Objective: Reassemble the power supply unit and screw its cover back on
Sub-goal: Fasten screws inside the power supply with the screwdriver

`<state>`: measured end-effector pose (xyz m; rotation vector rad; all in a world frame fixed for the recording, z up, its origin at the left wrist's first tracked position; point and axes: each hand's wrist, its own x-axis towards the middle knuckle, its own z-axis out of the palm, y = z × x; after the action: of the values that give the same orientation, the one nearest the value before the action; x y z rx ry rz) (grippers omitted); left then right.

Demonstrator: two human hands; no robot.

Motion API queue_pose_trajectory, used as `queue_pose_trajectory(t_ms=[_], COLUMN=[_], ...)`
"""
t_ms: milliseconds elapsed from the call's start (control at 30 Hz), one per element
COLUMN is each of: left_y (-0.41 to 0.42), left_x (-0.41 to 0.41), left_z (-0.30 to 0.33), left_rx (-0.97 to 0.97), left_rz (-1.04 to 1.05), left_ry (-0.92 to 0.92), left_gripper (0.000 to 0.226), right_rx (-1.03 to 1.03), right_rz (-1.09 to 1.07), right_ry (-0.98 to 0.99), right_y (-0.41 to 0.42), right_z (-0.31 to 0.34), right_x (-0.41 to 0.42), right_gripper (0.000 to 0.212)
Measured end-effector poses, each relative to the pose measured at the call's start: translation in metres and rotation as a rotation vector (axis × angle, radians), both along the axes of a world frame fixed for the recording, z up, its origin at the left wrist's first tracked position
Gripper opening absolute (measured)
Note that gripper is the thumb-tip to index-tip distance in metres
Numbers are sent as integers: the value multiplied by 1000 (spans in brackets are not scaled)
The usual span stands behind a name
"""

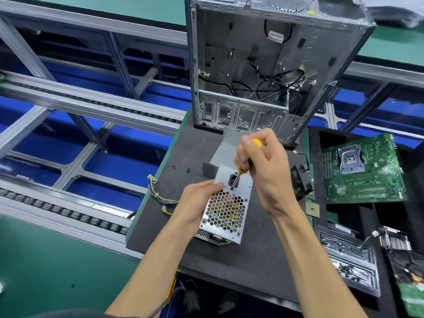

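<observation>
Yellow screwdriver [243, 167] — the right hand [263, 166] has its fingers curled tight around the handle, and the tip points down at a screw [231, 188] on the power supply unit [226, 207]. The left hand [197, 205] grips the side of that silver box, thumb on top. It sits on a dark mat [179, 157] — just in front of an open computer case [263, 65]. A green motherboard [364, 168] lies to the right.

I see bare tabletop [160, 216] left of the power supply unit [226, 207], broken only by loose screws [181, 168] and trailing wires [160, 196]. Behind it the open computer case [263, 65] blocks the way; to the right, a motherboard [364, 171] and a fan [301, 180] crowd in.
</observation>
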<state>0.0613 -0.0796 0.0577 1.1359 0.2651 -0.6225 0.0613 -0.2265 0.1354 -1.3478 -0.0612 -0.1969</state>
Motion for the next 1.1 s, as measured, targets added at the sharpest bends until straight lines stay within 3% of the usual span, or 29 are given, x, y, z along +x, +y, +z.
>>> queue_pose_trajectory(t_ms=[133, 267, 500, 667, 867, 1000, 1100], left_y=[2, 0, 3, 3, 5, 6, 5], left_x=[1, 1, 0, 0, -1, 0, 0], left_z=[-1, 0, 3, 2, 3, 4, 5], left_rx=[15, 9, 21, 5, 17, 19, 5], left_rz=[8, 14, 12, 8, -3, 11, 4], left_ry=[12, 15, 24, 27, 23, 36, 29], left_gripper=[18, 19, 18, 19, 19, 20, 20], right_rx=[11, -13, 24, -32, 4, 18, -9], right_rz=[72, 48, 78, 36, 39, -7, -23], right_ry=[31, -4, 60, 8, 61, 1, -7], right_y=[-1, 1, 1, 3, 1, 1, 4], right_z=[1, 2, -1, 1, -1, -2, -4], right_x=[2, -3, 1, -2, 1, -5, -5], right_gripper=[37, 12, 40, 12, 36, 14, 17])
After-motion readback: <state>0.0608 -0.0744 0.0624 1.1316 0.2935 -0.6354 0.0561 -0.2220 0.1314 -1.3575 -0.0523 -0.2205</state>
